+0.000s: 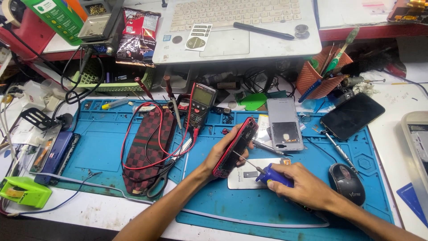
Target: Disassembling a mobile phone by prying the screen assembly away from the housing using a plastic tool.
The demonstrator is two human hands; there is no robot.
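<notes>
Your worktop [111,209] is crowded, and that is the first risk: the blue repair mat [276,209] fills most of its middle, and the laptop [267,44] overhangs the shelf along the far edge just above the gear below it. A knock there could send something down onto the mat.

Left of centre, the checkered pouch [149,143] lies under loose red and black test leads that run to the multimeter [200,105]. Those leads trail close to your left forearm; catch one and you drag the meter across the mat.

Your left hand [223,154] grasps the red-framed phone [235,147] near the middle of the mat, tilted on its edge with the open side facing your right hand. It is propped in the air, not braced flat, so a hard push could twist it out of your grip.

Your right hand [303,187] is clenched around the blue-handled screwdriver [267,174], its thin shaft angled into the phone's body. If the tip slips from the screw head, it could gouge the board or a flex cable inside.

The grey back cover [284,122] and the black phone [352,115] lie just beyond, toward the far right edge of the mat. Any freed screw is tiny and could roll away among this clutter.
</notes>
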